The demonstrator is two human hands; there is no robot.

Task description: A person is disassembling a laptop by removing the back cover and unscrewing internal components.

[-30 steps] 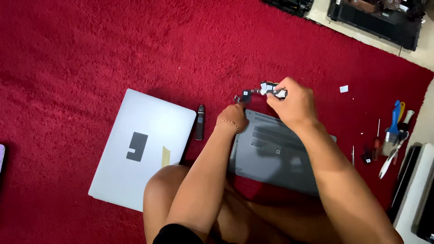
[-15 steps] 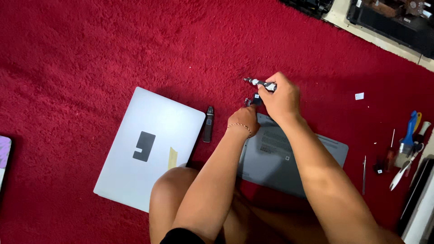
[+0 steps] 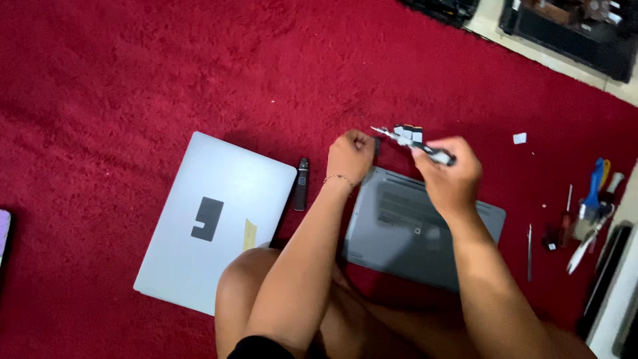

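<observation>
Fingers (image 3: 435, 154) of the right hand (image 3: 448, 176) pinch a small metal part (image 3: 409, 137); left hand (image 3: 350, 156) fisted at nine o'clock; grey laptop base (image 3: 412, 229) already separated from lid (image 3: 212, 246)

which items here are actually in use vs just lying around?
In use: left hand; right hand holding small multi-tool; grey laptop base under the hands.
Lying about: silver laptop; black pen-like device; screwdrivers and brush; white scrap.

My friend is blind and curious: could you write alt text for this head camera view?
Seen from above, a seated person's right hand holds a small metal tool above a grey laptop base on a red carpet; the left hand is a fist. A silver laptop lies left, hand tools right.
</observation>
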